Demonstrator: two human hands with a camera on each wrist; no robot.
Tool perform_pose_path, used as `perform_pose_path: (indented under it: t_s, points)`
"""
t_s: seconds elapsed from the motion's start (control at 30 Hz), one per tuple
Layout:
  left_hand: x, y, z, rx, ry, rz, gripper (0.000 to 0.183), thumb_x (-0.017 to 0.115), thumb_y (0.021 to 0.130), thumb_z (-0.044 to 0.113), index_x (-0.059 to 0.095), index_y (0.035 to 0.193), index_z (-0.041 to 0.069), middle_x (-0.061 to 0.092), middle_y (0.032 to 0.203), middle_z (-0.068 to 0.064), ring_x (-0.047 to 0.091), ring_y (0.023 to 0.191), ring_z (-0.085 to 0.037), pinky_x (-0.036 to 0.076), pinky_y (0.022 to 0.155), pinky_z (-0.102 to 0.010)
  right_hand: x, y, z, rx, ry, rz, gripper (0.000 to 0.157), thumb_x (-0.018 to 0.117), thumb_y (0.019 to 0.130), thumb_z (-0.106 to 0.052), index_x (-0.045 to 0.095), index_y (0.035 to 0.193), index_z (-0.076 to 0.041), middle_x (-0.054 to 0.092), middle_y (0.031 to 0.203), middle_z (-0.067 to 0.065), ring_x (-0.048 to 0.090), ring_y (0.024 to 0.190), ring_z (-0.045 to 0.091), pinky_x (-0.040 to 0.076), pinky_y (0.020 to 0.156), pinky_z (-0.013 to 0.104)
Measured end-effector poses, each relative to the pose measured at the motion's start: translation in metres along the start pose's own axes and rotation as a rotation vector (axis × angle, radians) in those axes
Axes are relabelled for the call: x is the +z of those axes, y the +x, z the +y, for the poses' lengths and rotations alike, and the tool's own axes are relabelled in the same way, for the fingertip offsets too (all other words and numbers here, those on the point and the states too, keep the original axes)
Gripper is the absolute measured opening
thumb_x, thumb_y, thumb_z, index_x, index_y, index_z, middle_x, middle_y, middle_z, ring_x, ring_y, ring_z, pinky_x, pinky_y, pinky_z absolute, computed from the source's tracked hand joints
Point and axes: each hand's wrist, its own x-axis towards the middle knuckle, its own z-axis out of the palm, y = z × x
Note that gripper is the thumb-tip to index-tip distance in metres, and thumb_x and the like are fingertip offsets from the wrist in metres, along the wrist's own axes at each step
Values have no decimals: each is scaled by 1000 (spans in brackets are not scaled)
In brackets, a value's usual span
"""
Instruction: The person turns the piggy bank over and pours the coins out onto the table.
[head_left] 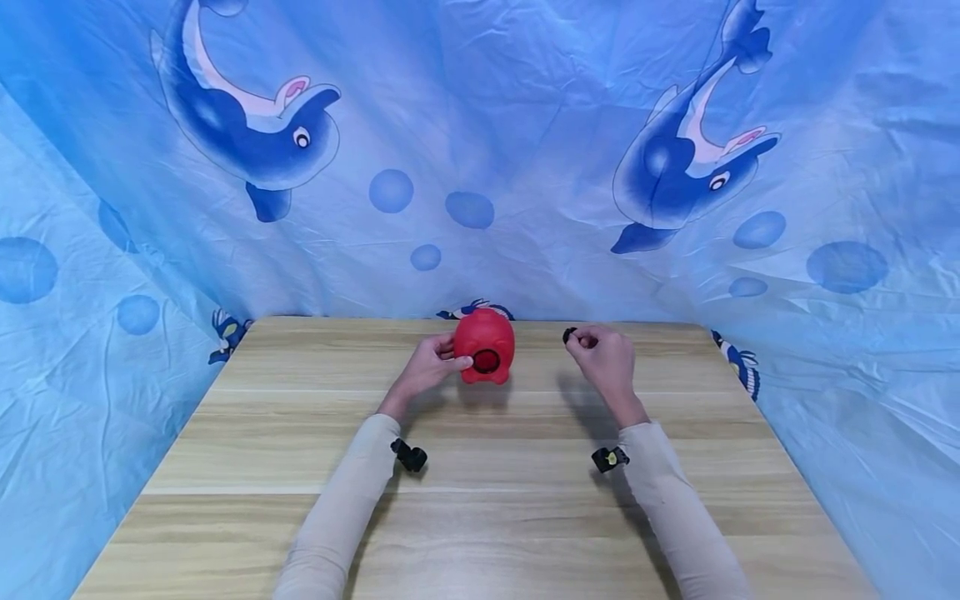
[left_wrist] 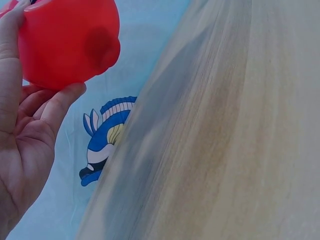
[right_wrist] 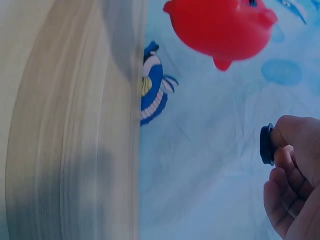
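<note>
A rounded red piggy bank (head_left: 483, 329) with stubby feet is tilted so that a dark-rimmed round opening (head_left: 486, 361) faces the head camera. My left hand (head_left: 431, 367) grips it from the left, thumb beside the opening and fingers behind. In the left wrist view, fingertips support the smooth red body (left_wrist: 70, 45). To the right, apart from the bank, my right hand (head_left: 607, 362) pinches a small black round plug (right_wrist: 266, 145) between thumb and forefinger. Its other fingers are curled in, as the right wrist view shows.
Both hands are over the far part of a wood-grain table (head_left: 495, 517). Behind and beside it hangs a blue curtain (head_left: 525, 250) printed with dolphins and bubbles. Small black cameras (head_left: 409, 456) are strapped to both wrists.
</note>
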Motion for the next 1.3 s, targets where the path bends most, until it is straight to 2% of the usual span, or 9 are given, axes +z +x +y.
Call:
perform_pose_path:
  t_s: [0.27,0.4,0.77,1.0,1.13,1.3]
  points:
    - [-3,-2,1,2,7,4,60,77,92,22,56,142,-2,69,127,-18,69,110,-27,59,91,-30,-6,4,27,135,-13,-31,13,68,83,-12,78,75,-9,69,65,4,61,56,20,49,60,37]
    - [-4,-2,2,-5,0,0,62,77,92,24,55,143,-2,68,128,-19,69,112,-28,59,93,-32,-6,5,42,191,-56,-44,14,69,82,-15,77,72,-11,68,63,3,60,56,20,48,59,36]
    - [-1,-2,5,-15,-13,-17,58,75,94,16,54,144,-3,65,132,-22,67,117,-33,57,96,-34,-8,-2,74,303,-129,-57,15,69,81,-15,79,72,-9,71,64,6,64,61,26,47,56,36]
    - [-3,-5,5,-3,-2,-10,58,76,92,17,55,143,-3,67,129,-21,68,114,-32,58,94,-33,-12,-6,81,352,-163,-74,15,71,80,-12,77,67,-8,70,62,6,65,62,30,49,56,39]
    - [-2,-5,5,-10,0,-6,61,77,92,20,54,144,-2,67,131,-19,67,116,-30,58,96,-35,-14,-10,85,436,-180,-121,14,73,81,-16,80,72,-8,75,71,8,69,71,32,51,57,40]
    - [-1,-5,6,-15,0,-7,62,78,91,21,54,144,-2,66,131,-19,67,116,-31,58,96,-36,-16,-16,94,521,-199,-194,17,72,86,-21,82,86,-8,78,88,12,71,86,37,54,70,48]
